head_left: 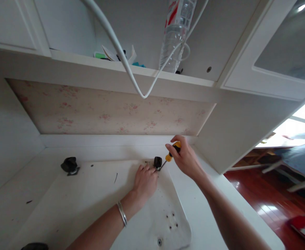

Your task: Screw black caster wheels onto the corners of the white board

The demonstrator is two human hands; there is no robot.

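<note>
My right hand [186, 158] is closed around the yellow and black handle of a screwdriver [169, 157]. The screwdriver slants down to the left, and its shaft meets the metal base of a black caster wheel [157, 161]. Against that same base, my left hand [146, 181] presses with bent fingers, gripping at the caster's foot; the fingertips are partly hidden. A silver bangle circles the left wrist. The caster stands near the far right corner of a white board [95, 194] that lies flat. Several small holes show near the board's right edge.
Another black caster [69, 165] stands at the board's far left, and a dark object [35, 246] pokes in at the bottom edge. Overhead, a white cable [131, 74] hangs before a shelf [90, 62] holding a plastic bottle [173, 41]. A white side panel [236, 128] rises to the right.
</note>
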